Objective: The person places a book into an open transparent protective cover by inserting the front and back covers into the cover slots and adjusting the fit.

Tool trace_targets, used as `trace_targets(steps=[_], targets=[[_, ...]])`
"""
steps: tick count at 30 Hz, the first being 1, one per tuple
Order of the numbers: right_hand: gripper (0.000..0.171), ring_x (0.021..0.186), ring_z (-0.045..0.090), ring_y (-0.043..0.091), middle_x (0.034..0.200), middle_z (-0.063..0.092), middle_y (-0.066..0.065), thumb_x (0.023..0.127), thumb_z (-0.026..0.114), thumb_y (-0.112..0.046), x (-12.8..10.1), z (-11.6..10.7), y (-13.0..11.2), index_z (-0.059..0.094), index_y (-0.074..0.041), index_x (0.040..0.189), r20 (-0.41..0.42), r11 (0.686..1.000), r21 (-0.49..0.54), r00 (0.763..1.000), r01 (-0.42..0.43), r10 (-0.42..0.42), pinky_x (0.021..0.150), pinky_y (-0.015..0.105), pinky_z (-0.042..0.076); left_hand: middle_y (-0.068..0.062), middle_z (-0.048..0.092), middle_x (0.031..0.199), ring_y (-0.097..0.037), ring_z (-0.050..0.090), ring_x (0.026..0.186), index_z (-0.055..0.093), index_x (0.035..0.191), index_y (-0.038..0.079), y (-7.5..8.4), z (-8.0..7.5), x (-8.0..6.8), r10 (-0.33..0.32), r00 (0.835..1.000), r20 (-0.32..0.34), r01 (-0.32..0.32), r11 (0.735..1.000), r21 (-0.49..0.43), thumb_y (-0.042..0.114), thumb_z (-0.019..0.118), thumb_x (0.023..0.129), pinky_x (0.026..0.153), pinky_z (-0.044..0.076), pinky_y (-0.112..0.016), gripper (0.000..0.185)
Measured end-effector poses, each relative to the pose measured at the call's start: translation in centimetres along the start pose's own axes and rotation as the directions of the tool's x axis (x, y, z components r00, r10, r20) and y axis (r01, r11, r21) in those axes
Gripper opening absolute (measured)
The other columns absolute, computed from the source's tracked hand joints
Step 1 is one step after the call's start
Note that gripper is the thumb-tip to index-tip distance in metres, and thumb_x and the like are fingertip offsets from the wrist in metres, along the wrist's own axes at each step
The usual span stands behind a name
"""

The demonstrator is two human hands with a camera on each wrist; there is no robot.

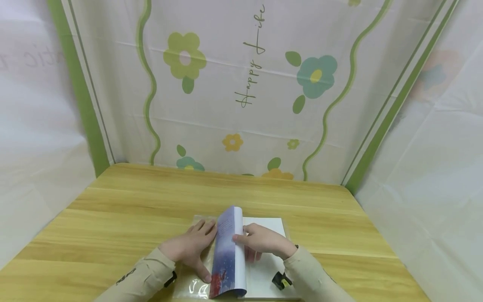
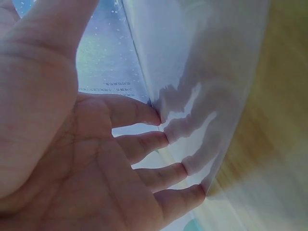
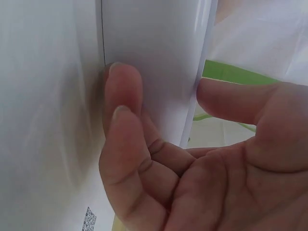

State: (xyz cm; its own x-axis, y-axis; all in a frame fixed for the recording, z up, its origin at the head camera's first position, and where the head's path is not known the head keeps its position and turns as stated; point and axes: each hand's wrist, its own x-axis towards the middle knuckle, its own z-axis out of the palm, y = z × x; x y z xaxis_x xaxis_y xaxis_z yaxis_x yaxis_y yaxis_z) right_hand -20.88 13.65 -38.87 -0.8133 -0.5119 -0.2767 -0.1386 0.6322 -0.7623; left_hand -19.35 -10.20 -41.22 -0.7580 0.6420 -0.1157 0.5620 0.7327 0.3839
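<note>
A thin book with a blue, snowy printed cover stands partly raised and bent, its white inner side facing right. My right hand pinches this cover, thumb on the printed face and fingers behind it. Seen from the right wrist, the thumb meets the cover's edge while the other fingers curl along the white side. My left hand lies with fingers spread on a clear plastic sheet left of the cover. In the left wrist view, its fingertips press on the shiny plastic.
White pages lie flat under the right forearm. A wooden table holds it all, with a flower-printed curtain behind and white cloth at both sides. Black straps with a small dark device sit at the right wrist.
</note>
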Motion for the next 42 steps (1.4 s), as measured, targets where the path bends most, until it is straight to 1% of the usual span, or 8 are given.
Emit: trace_targets(steps=[2, 7, 10, 14, 18, 23, 32, 42], targets=[[0.027, 0.05, 0.062, 0.024, 0.066, 0.065, 0.01, 0.101, 0.055, -0.032, -0.07, 0.02, -0.04, 0.066, -0.008, 0.103, 0.001, 1.0, -0.002, 1.0, 0.006, -0.006, 0.046, 0.039, 0.052, -0.029, 0.015, 0.156, -0.054, 0.01, 0.14, 0.028, 0.148, -0.012, 0.03, 0.07, 0.01, -0.007, 1.0, 0.001, 0.007, 1.0, -0.003, 0.055, 0.091, 0.053, 0.112, 0.013, -0.062, 0.132], [0.026, 0.048, 0.06, 0.023, 0.065, 0.063, 0.009, 0.1, 0.057, -0.029, -0.16, 0.04, 0.01, 0.066, -0.004, 0.106, 0.003, 1.0, -0.016, 1.0, 0.025, -0.025, 0.045, 0.039, 0.052, -0.029, 0.015, 0.157, -0.053, 0.01, 0.14, 0.027, 0.148, -0.012, 0.06, 0.14, 0.04, -0.011, 1.0, 0.0, 0.011, 1.0, -0.01, 0.055, 0.091, 0.053, 0.112, 0.013, -0.062, 0.132], [0.026, 0.047, 0.058, 0.019, 0.063, 0.063, 0.009, 0.1, 0.058, -0.029, -0.15, 0.01, 0.04, 0.066, -0.005, 0.106, -0.002, 1.0, -0.018, 1.0, 0.026, -0.026, 0.042, 0.035, 0.049, -0.03, 0.015, 0.156, -0.054, 0.01, 0.14, 0.027, 0.148, -0.013, 0.03, 0.11, 0.02, -0.004, 1.0, 0.002, 0.004, 1.0, -0.007, 0.055, 0.09, 0.054, 0.112, 0.014, -0.062, 0.132], [0.024, 0.045, 0.053, 0.015, 0.059, 0.06, 0.008, 0.1, 0.058, -0.028, -0.07, 0.04, 0.16, 0.067, -0.006, 0.106, -0.011, 1.0, 0.001, 1.0, 0.017, -0.017, 0.04, 0.027, 0.041, -0.03, 0.014, 0.156, -0.054, 0.009, 0.14, 0.026, 0.148, -0.013, -0.02, 0.02, -0.04, 0.002, 1.0, 0.012, -0.002, 1.0, -0.002, 0.056, 0.09, 0.055, 0.112, 0.013, -0.063, 0.132], [0.023, 0.044, 0.05, 0.013, 0.057, 0.059, 0.007, 0.1, 0.059, -0.026, -0.02, 0.15, 0.21, 0.067, -0.006, 0.108, -0.015, 1.0, 0.023, 1.0, 0.016, -0.016, 0.04, 0.025, 0.036, -0.03, 0.013, 0.157, -0.054, 0.009, 0.14, 0.025, 0.149, -0.012, 0.03, -0.08, -0.1, -0.003, 1.0, 0.018, 0.003, 1.0, 0.0, 0.056, 0.089, 0.056, 0.112, 0.013, -0.062, 0.132], [0.023, 0.044, 0.049, 0.012, 0.056, 0.058, 0.007, 0.099, 0.059, -0.025, -0.02, 0.25, 0.18, 0.067, -0.006, 0.11, -0.022, 1.0, 0.028, 1.0, 0.01, -0.009, 0.039, 0.024, 0.034, -0.029, 0.013, 0.157, -0.053, 0.008, 0.141, 0.025, 0.149, -0.011, 0.05, 0.01, -0.17, -0.011, 1.0, 0.022, 0.011, 1.0, 0.002, 0.058, 0.088, 0.055, 0.112, 0.013, -0.062, 0.133], [0.024, 0.043, 0.047, 0.011, 0.055, 0.058, 0.007, 0.098, 0.061, -0.025, -0.11, 0.37, 0.01, 0.067, -0.005, 0.109, -0.042, 1.0, -0.006, 0.999, 0.003, -0.003, 0.038, 0.023, 0.031, -0.029, 0.013, 0.157, -0.053, 0.009, 0.141, 0.025, 0.149, -0.012, 0.03, 0.11, -0.2, -0.009, 1.0, 0.018, 0.009, 1.0, 0.003, 0.059, 0.088, 0.055, 0.113, 0.013, -0.061, 0.133], [0.019, 0.042, 0.045, 0.012, 0.054, 0.057, 0.006, 0.095, 0.064, -0.024, -0.22, 0.5, -0.01, 0.067, -0.005, 0.1, -0.072, 0.999, -0.053, 0.997, 0.006, -0.01, 0.039, 0.024, 0.032, -0.028, 0.012, 0.157, -0.051, 0.006, 0.142, 0.023, 0.149, -0.011, 0.05, 0.18, -0.23, -0.021, 0.999, 0.028, 0.021, 1.0, -0.003, 0.059, 0.087, 0.056, 0.113, 0.013, -0.06, 0.134]])
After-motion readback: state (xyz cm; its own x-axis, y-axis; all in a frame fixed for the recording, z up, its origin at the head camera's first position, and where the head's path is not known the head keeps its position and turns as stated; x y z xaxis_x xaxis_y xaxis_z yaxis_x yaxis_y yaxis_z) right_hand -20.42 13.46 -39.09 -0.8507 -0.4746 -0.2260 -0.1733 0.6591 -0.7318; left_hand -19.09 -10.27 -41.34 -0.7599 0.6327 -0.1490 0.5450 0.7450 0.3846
